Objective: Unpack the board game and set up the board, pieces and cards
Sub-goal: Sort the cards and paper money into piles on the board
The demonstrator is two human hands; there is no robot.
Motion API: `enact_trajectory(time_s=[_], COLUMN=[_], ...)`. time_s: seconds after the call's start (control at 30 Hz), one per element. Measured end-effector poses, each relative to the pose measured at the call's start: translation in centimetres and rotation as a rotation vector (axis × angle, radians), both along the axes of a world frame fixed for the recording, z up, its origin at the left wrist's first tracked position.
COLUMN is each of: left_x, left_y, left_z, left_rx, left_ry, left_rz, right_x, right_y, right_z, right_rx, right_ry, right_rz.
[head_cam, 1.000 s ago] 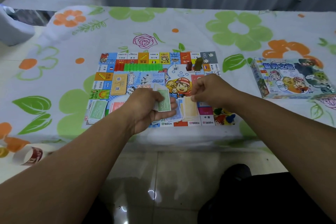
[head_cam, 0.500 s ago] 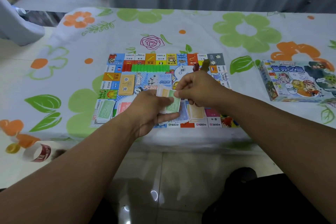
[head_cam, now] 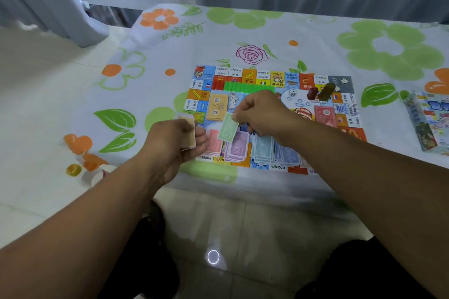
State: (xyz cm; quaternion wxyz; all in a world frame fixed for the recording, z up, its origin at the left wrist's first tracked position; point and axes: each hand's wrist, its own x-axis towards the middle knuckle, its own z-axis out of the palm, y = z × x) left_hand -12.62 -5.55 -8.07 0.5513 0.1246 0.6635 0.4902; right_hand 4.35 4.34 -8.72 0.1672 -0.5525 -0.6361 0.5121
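The colourful game board [head_cam: 252, 77] lies flat on the flowered tablecloth. My left hand [head_cam: 170, 143] grips a small stack of paper notes [head_cam: 189, 133] at the board's near left corner. My right hand [head_cam: 260, 111] pinches a single green note [head_cam: 228, 130] above the board's left half. Piles of pink notes [head_cam: 215, 142], purple notes [head_cam: 237, 149], light blue notes [head_cam: 261, 150] and darker blue notes [head_cam: 288, 155] lie along the near edge. A tan card deck [head_cam: 217, 109], a red card deck [head_cam: 324, 114], a green row of pieces [head_cam: 247, 86] and two dark tokens [head_cam: 320, 92] sit on the board.
The game box [head_cam: 430, 121] lies at the right edge of the table. A tape roll [head_cam: 97, 176] and a small yellow ring [head_cam: 73, 169] lie on the table at the near left. A grey chair [head_cam: 60, 7] stands far left. Tiled floor shows below the table edge.
The view has swung left. My right hand has drawn a green note off the stack and carried it left over the board; my left hand moved left with the remaining notes.
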Motion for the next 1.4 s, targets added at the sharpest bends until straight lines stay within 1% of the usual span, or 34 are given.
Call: enact_trajectory(time_s=[0.1,0.2,0.33,0.53,0.67,0.87,1.0,1.23,1.4], left_x=[-1.7,-2.8,-3.5,-4.2,-3.9,-3.2,-2.3,0.0,1.9], left_y=[-0.8,-1.5,-2.0,-2.2,-1.9,-1.5,-1.2,0.3,1.3], left_z=[0.2,0.3,0.3,0.1,0.1,-0.1,0.0,0.3,0.3], left_rx=[-0.001,-0.010,-0.028,-0.056,-0.027,0.024,0.047,0.031,0.009], left_ry=[-0.040,-0.073,-0.068,-0.031,-0.021,-0.022,-0.026,-0.111,-0.122], left_rz=[0.042,0.068,0.064,0.031,0.009,-0.075,-0.107,-0.135,-0.140], right_x=[-2.5,-5.0,-6.9,-7.4,-6.9,-6.3,-5.4,-1.4,2.1], right_y=[-0.4,-0.5,-0.7,-0.8,-0.7,-1.5,-1.6,-0.5,0.3], right_z=[-0.5,-1.0,-1.6,-2.3,-1.5,-0.2,0.3,1.3,1.8], right_rx=[0.005,0.037,0.040,0.068,0.074,-0.071,-0.067,-0.032,-0.008], right_ry=[0.039,0.031,0.024,-0.057,-0.026,0.116,0.151,0.096,0.028], right_rz=[0.052,0.083,0.104,0.127,0.132,0.188,0.188,0.067,0.007])
